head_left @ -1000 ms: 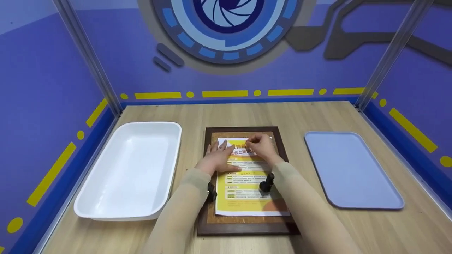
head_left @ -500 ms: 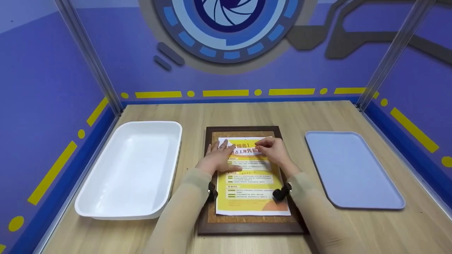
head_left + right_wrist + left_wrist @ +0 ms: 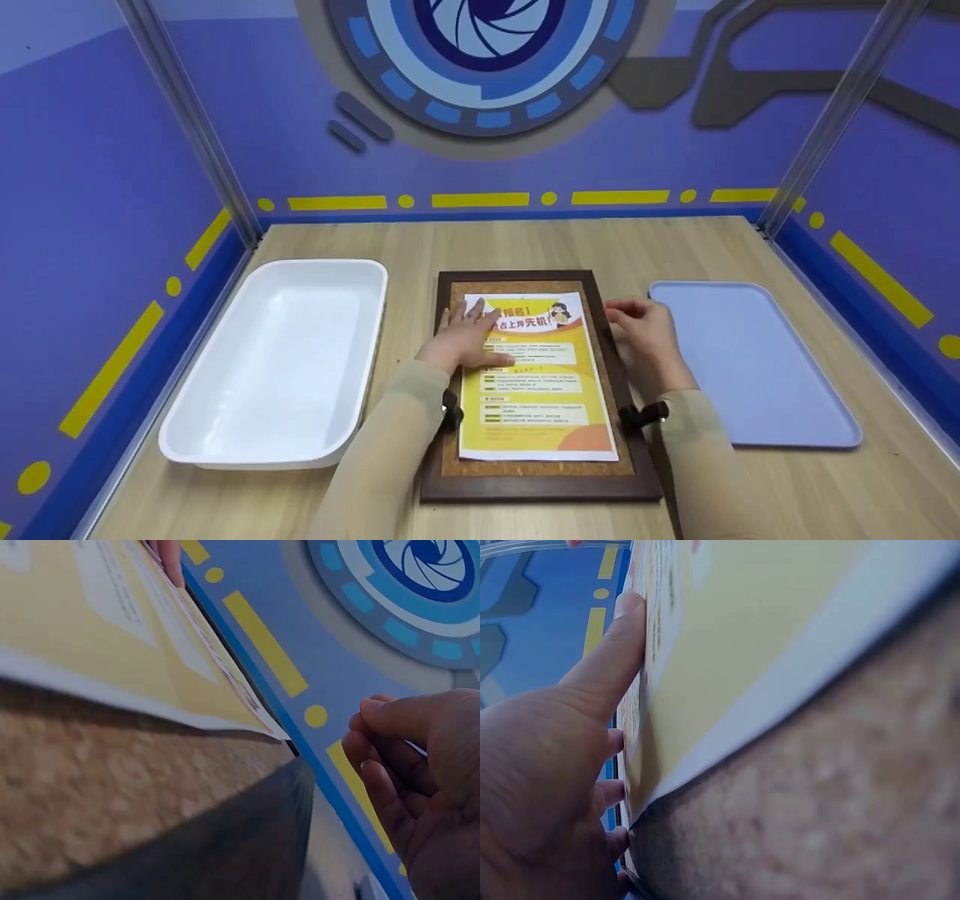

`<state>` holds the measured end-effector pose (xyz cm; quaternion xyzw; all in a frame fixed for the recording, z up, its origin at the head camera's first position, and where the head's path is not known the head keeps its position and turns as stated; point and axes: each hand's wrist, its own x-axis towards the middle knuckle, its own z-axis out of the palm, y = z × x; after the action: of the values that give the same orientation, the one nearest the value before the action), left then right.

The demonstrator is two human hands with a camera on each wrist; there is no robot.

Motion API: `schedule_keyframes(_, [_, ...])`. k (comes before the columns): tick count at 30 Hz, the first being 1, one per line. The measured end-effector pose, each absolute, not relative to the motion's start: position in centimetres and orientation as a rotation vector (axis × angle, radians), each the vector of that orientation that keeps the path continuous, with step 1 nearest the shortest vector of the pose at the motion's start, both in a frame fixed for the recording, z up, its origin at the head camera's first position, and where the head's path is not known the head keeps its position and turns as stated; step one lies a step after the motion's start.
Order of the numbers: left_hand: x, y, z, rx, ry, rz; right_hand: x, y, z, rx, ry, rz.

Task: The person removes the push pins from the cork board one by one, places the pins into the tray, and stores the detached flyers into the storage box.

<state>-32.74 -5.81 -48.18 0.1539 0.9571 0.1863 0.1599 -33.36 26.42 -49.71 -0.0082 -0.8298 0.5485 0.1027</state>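
Observation:
A yellow and white printed sheet [image 3: 540, 427] lies on a cork board [image 3: 517, 468] with a dark brown frame [image 3: 540, 490]. My left hand [image 3: 466, 337] rests on the sheet's upper left, fingers spread and thumb stretched across the print. To the right of the frame's upper right side is my right hand [image 3: 646, 330], thumb and fingertips pinched together. A small red thing [image 3: 610, 305] shows at those fingertips, mostly hidden by them; its kind is unclear. In the right wrist view the right hand [image 3: 420, 772] is raised off the board, thumb against the fingers.
A deep white tray [image 3: 274, 360] stands on the table to the left. A flat lilac tray [image 3: 765, 367] lies on the right, partly behind the right forearm. Purple and blue panels [image 3: 480, 172] enclose the table at the back and both sides.
My right hand has moved right, from the sheet's top middle to outside the frame, still pinching, uncovering the printed heading and figure. The left hand stays in place.

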Motion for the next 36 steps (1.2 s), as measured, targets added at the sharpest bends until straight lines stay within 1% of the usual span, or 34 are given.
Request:
schedule_keyframes(6, [-32.7,-5.8,-48.1,0.442,2.734,0.539,-32.8,30.0,-49.4,-0.033,-2.427,1.552])
schedule_keyframes(18, [-32.8,-5.8,-48.3,0.448,2.734,0.515,-30.9,36.2,-49.5,-0.303,-2.562,1.342])
schedule_keyframes(23, [-32.8,-5.9,-48.4,0.443,2.729,0.517,-30.6,37.1,-49.8,-0.372,-2.653,1.337])
schedule_keyframes(27, [-32.8,-5.9,-48.3,0.435,2.727,0.537,-30.6,37.3,-50.1,-0.381,-2.744,1.235])
schedule_keyframes(32, [-32.7,-6.0,-48.2,0.437,2.725,0.55,-30.6,37.3,-50.5,-0.294,-2.801,1.047])
schedule_keyframes(36, [-32.7,-6.0,-48.2,0.433,2.726,0.548,-30.7,37.1,-50.6,-0.248,-2.804,0.994])
